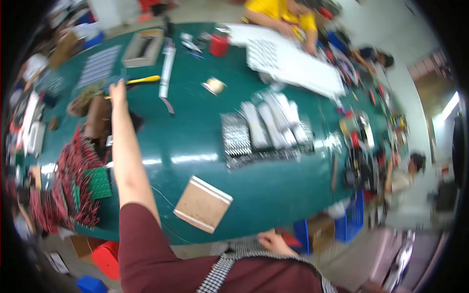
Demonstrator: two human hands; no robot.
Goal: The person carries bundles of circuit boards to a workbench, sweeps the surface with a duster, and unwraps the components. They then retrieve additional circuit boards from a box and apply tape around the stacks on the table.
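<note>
My left arm is stretched far across the green table, and my left hand (117, 91) is closed at a dark blue item (111, 84) that I cannot make out. Just right of it lies a tool with a yellow handle (144, 79). A brown roll (97, 117) is below and left of the hand. Low in front of my body, my right hand (274, 242) has its fingers curled together by the table's front edge; anything in it is hidden. The nearest thing on the table is a brown board with white strips (203, 204).
Red and black cords (78, 171) are heaped at the left beside a green pad (98, 183). Bagged white bundles (273, 119) lie right of centre. Farther back are an open box (143, 48), a red container (219, 45) and a person in yellow (273, 10) behind white sheets (303, 66).
</note>
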